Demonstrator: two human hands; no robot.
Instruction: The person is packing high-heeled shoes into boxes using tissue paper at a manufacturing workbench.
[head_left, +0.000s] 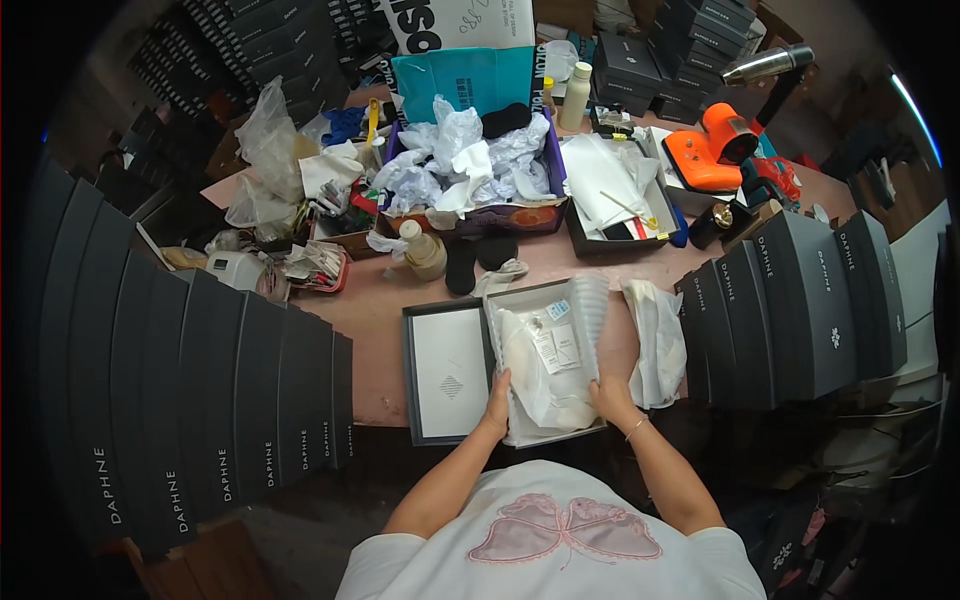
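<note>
An open dark grey shoebox (567,436) lies before me near the table's front edge. Inside, a white wrapped bundle (525,365) rests with small printed tags (557,348) on top, and a sheet of white foam wrap (588,315) rises along the right side. What the bundle holds is hidden. At the box's left wall, my left hand (497,405) is closed on the edge. My right hand (612,399) pinches the foam wrap at the right wall. Against the box's left side lies its lid (448,375), white inside facing up. Another white wrapped bundle (656,345) is right of the box.
Rows of dark shoeboxes stand at left (215,390) and right (780,300). Behind are a purple carton (520,217) of crumpled paper, a tray (620,245) of papers, a cream bottle (425,255), black insole-shaped pads (461,268) and an orange tape dispenser (700,165).
</note>
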